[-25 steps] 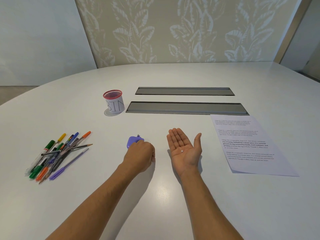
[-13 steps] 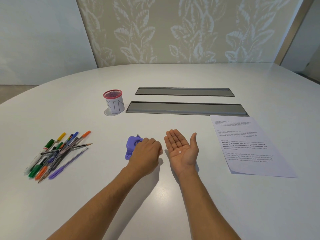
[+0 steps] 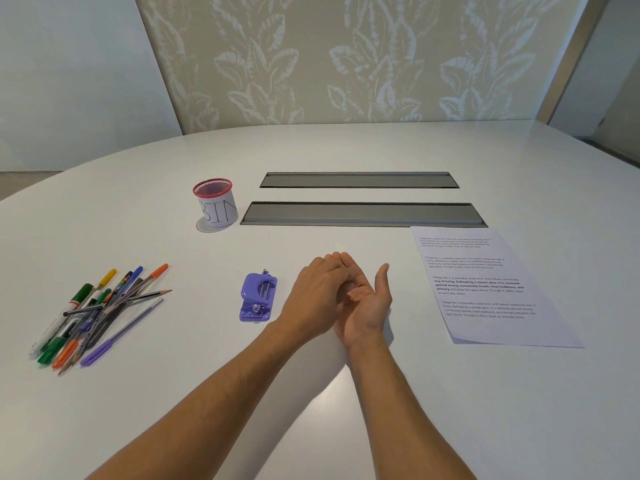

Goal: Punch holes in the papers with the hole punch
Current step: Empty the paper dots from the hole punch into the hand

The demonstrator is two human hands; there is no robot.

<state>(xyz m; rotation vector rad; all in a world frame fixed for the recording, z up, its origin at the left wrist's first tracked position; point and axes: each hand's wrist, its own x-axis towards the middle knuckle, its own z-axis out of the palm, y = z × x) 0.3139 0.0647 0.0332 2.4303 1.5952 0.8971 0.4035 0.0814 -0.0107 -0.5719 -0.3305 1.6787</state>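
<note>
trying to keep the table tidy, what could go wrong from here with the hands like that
The left hand covers the upturned right hand, so any paper scrap there is hidden and could drop unseen onto the white table. The bin cup stands far from both hands. The hole punch lies close to the left forearm and could be knocked.

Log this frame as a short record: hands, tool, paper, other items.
left hand: over the right palm, fingers on it
right hand: palm up, open; contents hidden
hole punch: purple, lying on the table, untouched, left of the hands
paper: printed, flat, right of the hands
cup: marked BIN, behind the punch
pens: loose pile, far left
</note>
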